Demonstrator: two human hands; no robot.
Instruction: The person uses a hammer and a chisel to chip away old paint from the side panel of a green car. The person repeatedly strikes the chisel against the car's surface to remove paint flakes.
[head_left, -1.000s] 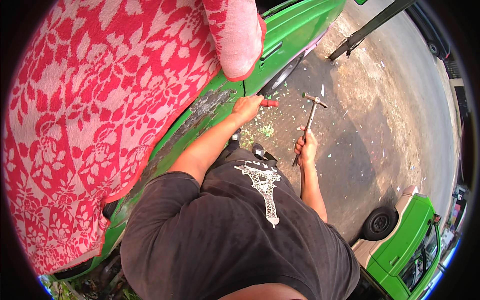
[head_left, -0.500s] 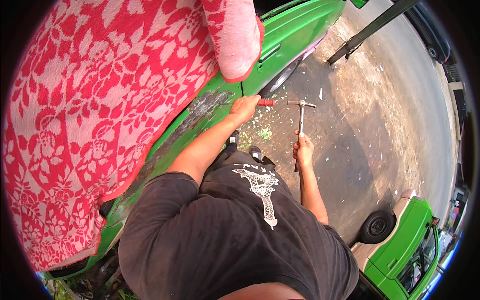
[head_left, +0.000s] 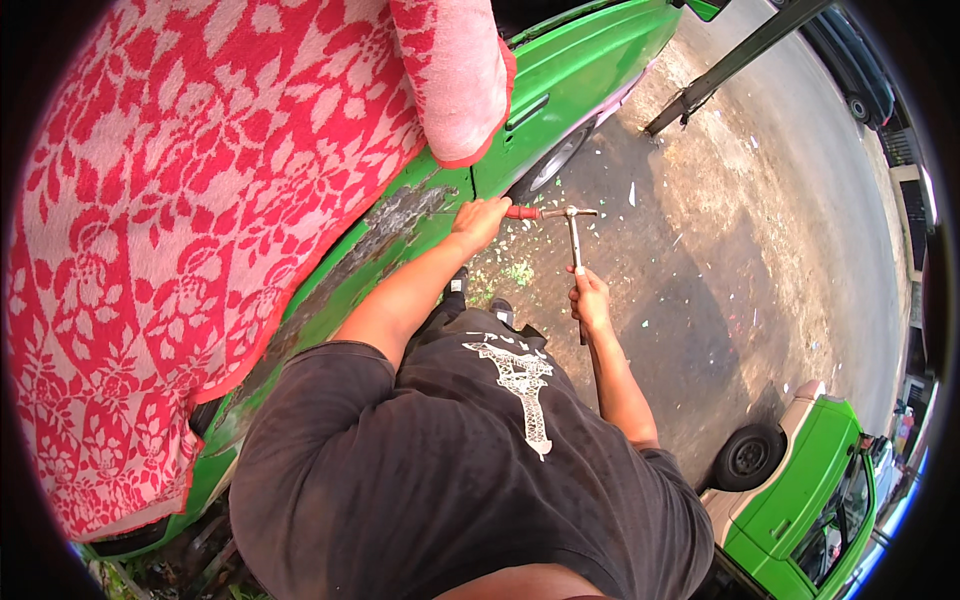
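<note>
My left hand (head_left: pixel 480 222) is closed around a screwdriver with a red handle (head_left: pixel 521 212). The handle's end sticks out to the right of my fist, and its thin shaft points left at the green car body (head_left: pixel 425 215). Its tip is too small to make out against the scraped grey patch (head_left: pixel 385 228) there. In my right hand (head_left: pixel 590 299) is a hammer (head_left: pixel 574 236), gripped partway down its metal handle. The hammer's head lies in line with the red handle and appears to touch its end.
A red and pink floral cloth (head_left: pixel 220 200) covers much of the car on the left. A slanting metal post (head_left: pixel 735 70) stands at the upper right. Another green vehicle (head_left: pixel 800 490) with a dark wheel is at the lower right. Small debris dots the paved ground (head_left: pixel 690 270).
My right hand has swung the hammer left, bringing its head from a gap away up to the end of the red handle. My left hand keeps its grip by the car body.
</note>
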